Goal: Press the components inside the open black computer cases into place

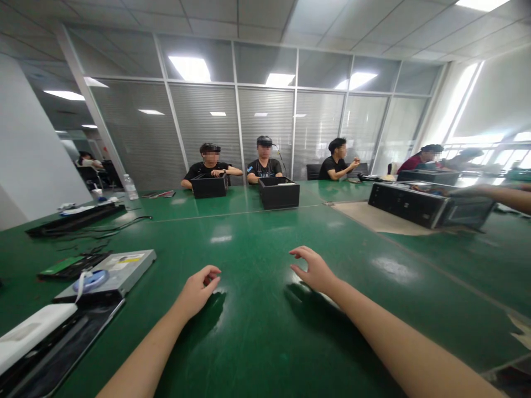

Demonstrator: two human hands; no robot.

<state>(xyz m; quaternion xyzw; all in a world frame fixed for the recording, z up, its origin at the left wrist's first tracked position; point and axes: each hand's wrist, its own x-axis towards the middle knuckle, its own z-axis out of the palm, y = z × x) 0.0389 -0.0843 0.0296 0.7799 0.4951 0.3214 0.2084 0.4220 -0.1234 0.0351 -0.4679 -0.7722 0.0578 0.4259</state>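
My left hand [199,288] hovers just above the green tabletop [253,315], its fingers curved and a gap showing between thumb and fingers, with nothing held. Across from it, my right hand [314,269] is also over the table, thumb and fingers apart and holding nothing. The two hands face each other with bare green surface between them. Left of my left hand lies a silver disc drive [135,268] with a blue ring [91,281] on it. A white elongated object [37,331] rests nearer the left edge.
Two black boxes [209,187] [280,193] stand before seated people at the far side. A black computer case [409,204] lies at the right on brown cardboard [360,216], with another person's arm over it. Green circuit board [64,266], cables and a bottle [130,188] are at left.
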